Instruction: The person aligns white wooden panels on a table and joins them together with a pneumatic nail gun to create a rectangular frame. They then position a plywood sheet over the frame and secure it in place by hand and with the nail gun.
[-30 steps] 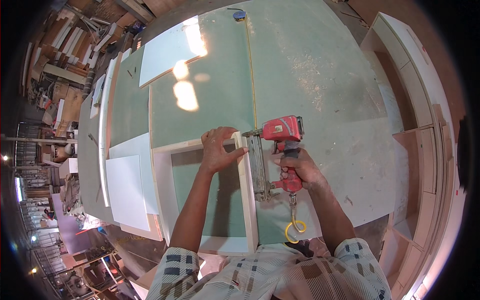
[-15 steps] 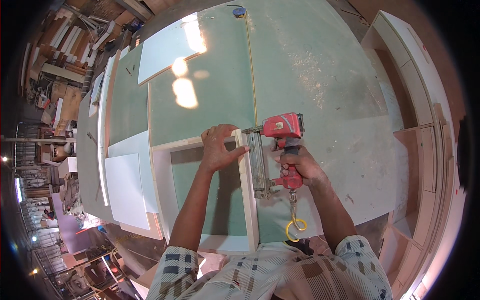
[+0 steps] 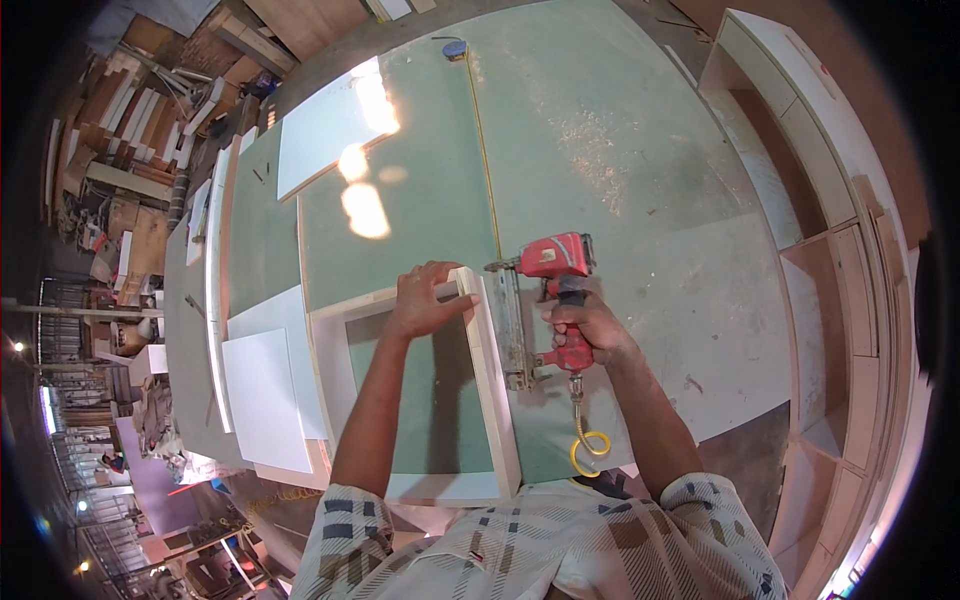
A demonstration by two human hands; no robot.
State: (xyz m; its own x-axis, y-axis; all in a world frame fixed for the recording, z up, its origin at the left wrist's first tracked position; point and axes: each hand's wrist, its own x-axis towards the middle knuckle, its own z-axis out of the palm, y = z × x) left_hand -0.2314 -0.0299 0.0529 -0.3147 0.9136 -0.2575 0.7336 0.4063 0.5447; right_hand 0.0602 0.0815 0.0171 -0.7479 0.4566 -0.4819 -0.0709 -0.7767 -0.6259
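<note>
My right hand (image 3: 590, 330) is closed around the handle of a red nail gun (image 3: 556, 257), its finger near the trigger. The gun's nose points left, a small gap away from the far right corner of an open rectangular wooden frame (image 3: 487, 375). That frame has pale edges and white inner faces and stands on the green tabletop (image 3: 640, 290). My left hand (image 3: 424, 303) grips the same corner, with the thumb over the right-hand board and the fingers over the far one. From the gun's base hangs a metal fitting with a yellow air hose (image 3: 590, 455).
A blue tape measure (image 3: 455, 50) lies far off, its yellow blade drawn out toward me. White panels (image 3: 268, 400) rest left of the frame, another white panel (image 3: 330, 130) beyond. Sawdust (image 3: 600, 145) speckles the table. A pale cabinet carcass (image 3: 785, 130) stands along the right side.
The nail gun's nose has drawn slightly away from the frame's corner, widening the gap. My left hand keeps its hold there. The whole view has shifted a little.
</note>
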